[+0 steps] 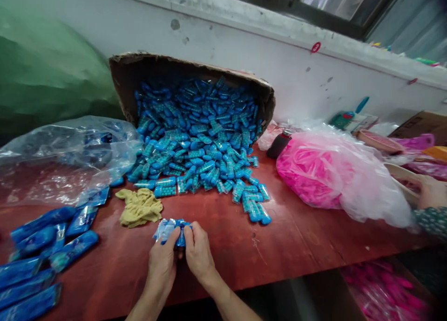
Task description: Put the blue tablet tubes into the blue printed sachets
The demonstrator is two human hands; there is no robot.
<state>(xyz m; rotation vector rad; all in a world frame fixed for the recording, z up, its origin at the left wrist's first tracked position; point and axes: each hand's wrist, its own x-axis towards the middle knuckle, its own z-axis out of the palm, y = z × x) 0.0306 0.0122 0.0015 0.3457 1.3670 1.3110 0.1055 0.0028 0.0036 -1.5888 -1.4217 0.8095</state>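
Over the red table (237, 253), my left hand (162, 256) and right hand (199, 251) pinch blue packets (165, 229) together, and the box (123, 84) beyond them seems tipped so small packs (202, 155) spill near.

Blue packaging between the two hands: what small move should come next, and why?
Probably work the fingers along the blue packaging to find an opening: the left hand and right hand both grip it, close together, and no opening can be made out.

Rd sticker (316, 47) on sill (244, 19) edge reads "3" in wht.
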